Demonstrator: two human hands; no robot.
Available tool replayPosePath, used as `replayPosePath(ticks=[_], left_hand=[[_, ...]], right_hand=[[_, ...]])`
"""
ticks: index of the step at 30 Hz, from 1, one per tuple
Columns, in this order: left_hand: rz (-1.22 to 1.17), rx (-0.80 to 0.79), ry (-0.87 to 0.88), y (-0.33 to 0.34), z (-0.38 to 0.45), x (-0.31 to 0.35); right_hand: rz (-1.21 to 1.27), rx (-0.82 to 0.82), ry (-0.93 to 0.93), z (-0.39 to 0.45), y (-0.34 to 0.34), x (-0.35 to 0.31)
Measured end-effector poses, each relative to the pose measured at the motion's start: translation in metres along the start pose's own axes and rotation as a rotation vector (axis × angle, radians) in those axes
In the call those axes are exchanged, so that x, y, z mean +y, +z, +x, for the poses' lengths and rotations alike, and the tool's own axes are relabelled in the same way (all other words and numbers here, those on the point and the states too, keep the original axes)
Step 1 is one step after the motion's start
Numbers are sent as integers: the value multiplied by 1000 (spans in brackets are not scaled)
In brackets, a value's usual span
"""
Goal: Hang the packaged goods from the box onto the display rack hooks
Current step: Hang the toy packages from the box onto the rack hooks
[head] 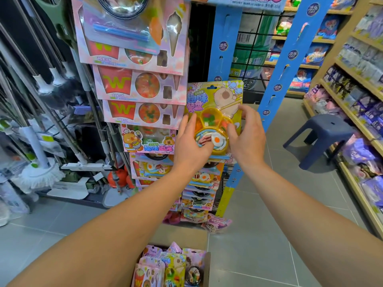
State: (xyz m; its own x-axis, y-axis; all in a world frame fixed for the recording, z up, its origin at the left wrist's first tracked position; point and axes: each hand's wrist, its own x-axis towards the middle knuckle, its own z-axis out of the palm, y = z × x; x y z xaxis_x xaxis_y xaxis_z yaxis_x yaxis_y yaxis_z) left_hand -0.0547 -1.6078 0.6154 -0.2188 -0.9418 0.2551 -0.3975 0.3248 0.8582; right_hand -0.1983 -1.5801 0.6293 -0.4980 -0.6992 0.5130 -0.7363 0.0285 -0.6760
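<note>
Two hands, one yellow package, at the display rack [271, 83].
Left hand [189, 146] and right hand [246, 139], fingers curled, gripping yellow package [215, 96] against rack; three "W" packages [141, 83] hanging alongside; box [205, 272] below on floor.

Left side: mops [39, 170] with long handles stand against the dark wall.
Right side: wooden shelves [352, 119] carry purple packets.
Aisle: dark blue plastic stool [319, 137] on the grey tiled floor [259, 255].

Grey tiled floor [259, 235]; wooden shelving [352, 121] at right, a dark plastic stool [319, 137] beside it.
</note>
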Motion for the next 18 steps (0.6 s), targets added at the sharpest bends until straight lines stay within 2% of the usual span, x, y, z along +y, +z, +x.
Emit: replayPosePath(ticks=[7,12,18], left_hand=[[2,9,5,6,5,1],[71,-40,-59,4,6,-8],[125,-87,-38,4,9,-20]], right_hand=[[-43,-5,62,2,3,10],[-89,-73,72,-4,11,19],[-95,-88,83,-5,15,22]])
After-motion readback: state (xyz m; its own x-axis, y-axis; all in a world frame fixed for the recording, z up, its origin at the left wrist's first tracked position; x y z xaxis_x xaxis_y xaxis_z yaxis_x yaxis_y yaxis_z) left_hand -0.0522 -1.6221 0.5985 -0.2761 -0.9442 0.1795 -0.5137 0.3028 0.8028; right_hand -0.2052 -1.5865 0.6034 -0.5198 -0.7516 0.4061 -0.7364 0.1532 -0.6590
